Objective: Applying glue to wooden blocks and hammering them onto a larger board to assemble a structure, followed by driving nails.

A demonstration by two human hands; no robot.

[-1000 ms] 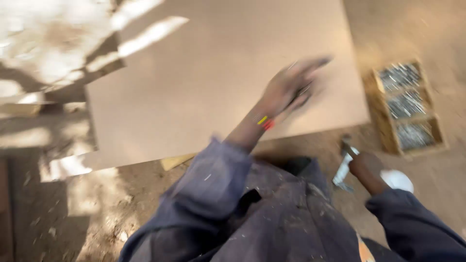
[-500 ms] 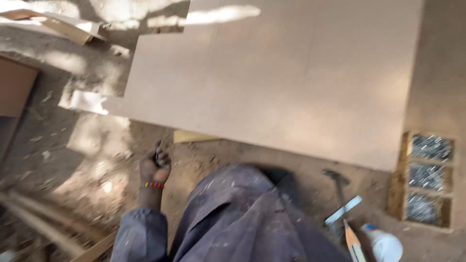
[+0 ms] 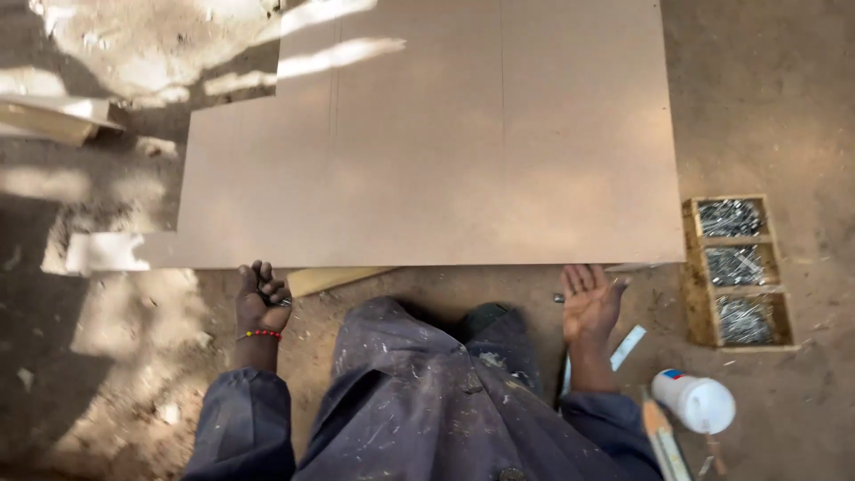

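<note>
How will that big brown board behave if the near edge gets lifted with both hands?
The board looks thin and very wide, so it will probably flex and sag. The left hand and right hand sit near its edge, far apart. Its smooth, dusty face may be slippery.

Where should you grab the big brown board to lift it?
Probably the near edge of the board, from the person's side. It lies flat on the ground, but a wood strip props this edge, so fingers could slip under. The left hand and right hand are already beside it, wide apart, which suits so wide a sheet.
</note>
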